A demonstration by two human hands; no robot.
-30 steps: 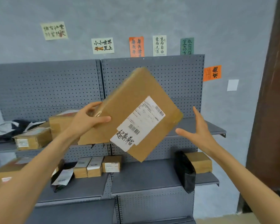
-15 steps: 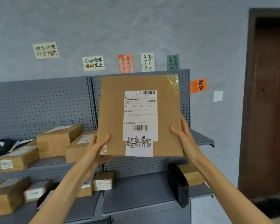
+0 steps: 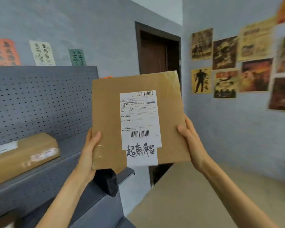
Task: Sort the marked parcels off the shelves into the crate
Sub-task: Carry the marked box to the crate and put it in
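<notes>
A flat brown cardboard parcel (image 3: 107,116) is held upright in front of me, its face toward the camera. It carries a white shipping label with barcodes and a white strip with black handwritten characters at the bottom. My left hand (image 3: 89,152) grips its lower left edge, thumb on the front. My right hand (image 3: 192,139) grips the lower right edge the same way. The crate is not in view.
Grey pegboard shelves (image 3: 39,104) stand at the left with a brown parcel (image 3: 23,155) on one shelf and a black bag (image 3: 107,181) at the shelf end. A dark door (image 3: 155,53) is behind. A tan flat surface (image 3: 196,199) lies lower right, posters on the right wall.
The view has swung to the right, away from the shelves toward the door and the poster wall. The parcel stays upright between both hands.
</notes>
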